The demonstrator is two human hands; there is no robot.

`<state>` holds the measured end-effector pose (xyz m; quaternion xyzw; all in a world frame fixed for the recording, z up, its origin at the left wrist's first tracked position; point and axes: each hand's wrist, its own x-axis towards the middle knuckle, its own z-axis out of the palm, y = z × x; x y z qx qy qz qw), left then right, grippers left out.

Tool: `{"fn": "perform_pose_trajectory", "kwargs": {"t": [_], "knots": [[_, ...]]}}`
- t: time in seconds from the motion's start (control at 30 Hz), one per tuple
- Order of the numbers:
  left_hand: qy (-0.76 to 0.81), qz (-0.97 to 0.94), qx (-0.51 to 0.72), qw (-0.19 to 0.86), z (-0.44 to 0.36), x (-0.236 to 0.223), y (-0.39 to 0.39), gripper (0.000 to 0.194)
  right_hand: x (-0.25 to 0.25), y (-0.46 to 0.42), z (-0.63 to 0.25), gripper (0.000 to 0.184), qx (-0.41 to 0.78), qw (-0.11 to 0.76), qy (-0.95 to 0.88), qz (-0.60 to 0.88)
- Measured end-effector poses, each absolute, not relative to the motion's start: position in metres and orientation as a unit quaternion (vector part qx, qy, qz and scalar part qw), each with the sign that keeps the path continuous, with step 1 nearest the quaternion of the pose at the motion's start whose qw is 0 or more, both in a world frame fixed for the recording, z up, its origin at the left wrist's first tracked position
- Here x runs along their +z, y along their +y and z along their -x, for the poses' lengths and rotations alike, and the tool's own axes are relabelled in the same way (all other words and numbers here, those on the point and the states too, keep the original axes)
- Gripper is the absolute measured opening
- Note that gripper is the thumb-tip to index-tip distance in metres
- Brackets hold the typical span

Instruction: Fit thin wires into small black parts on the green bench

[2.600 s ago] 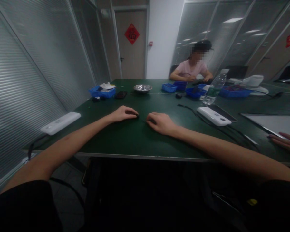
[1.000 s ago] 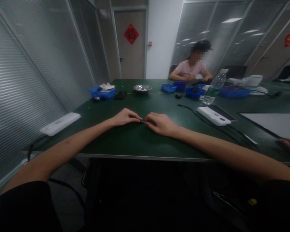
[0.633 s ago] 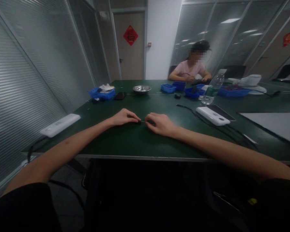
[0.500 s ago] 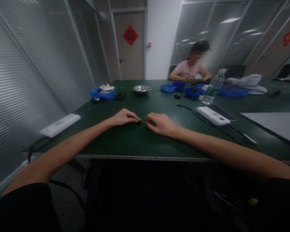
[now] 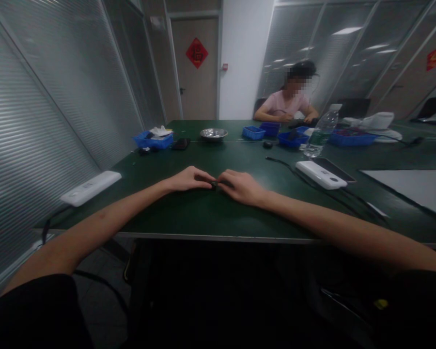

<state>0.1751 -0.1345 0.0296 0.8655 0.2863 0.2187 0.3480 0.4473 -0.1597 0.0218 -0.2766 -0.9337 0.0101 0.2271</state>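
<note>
Both hands meet near the middle of the green table [image 5: 189, 218], just above its top. My left hand [image 5: 191, 179] is closed in a pinch on a small dark piece [image 5: 214, 185], too small to name. Facing it from the right, my right hand [image 5: 241, 186] has its fingers curled together, with the tips at the same small piece. Whatever sits between the right fingertips is hidden. Beyond the hands stands a shiny metal bowl [image 5: 213, 139] with small things in it that I cannot make out.
White power strips lie at left [image 5: 90, 188] and right [image 5: 321, 175], with cables. A phone [image 5: 336, 169] and a tilted-looking water bottle [image 5: 322, 132] are at right. Blue baskets [image 5: 153, 141] stand farther back. A person [image 5: 288, 103] sits across the table. A white board [image 5: 414, 189] lies at right.
My left hand has shifted slightly right, so the fingertips of both hands now meet. The thin light line seen between them before no longer shows clearly.
</note>
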Motion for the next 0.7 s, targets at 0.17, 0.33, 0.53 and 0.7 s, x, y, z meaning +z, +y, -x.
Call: {"fn": "perform_pose_trajectory", "kwargs": {"t": [0.17, 0.33, 0.53, 0.7], "knots": [[0.263, -0.886, 0.226, 0.308, -0.172, 0.027, -0.127, 0.035, 0.022, -0.160, -0.446, 0.020, -0.005, 0.214, -0.923, 0.318], [0.291, -0.887, 0.208, 0.292, -0.162, 0.028, -0.117, 0.030, 0.021, -0.157, -0.445, 0.017, -0.007, 0.188, -0.918, 0.349], [0.389, -0.845, 0.231, 0.286, -0.128, 0.028, -0.092, 0.038, 0.023, -0.157, -0.446, 0.018, -0.004, 0.185, -0.918, 0.351], [0.535, -0.763, 0.304, 0.200, -0.081, 0.021, -0.066, 0.032, 0.023, -0.157, -0.446, 0.018, 0.003, 0.185, -0.919, 0.348]]}}
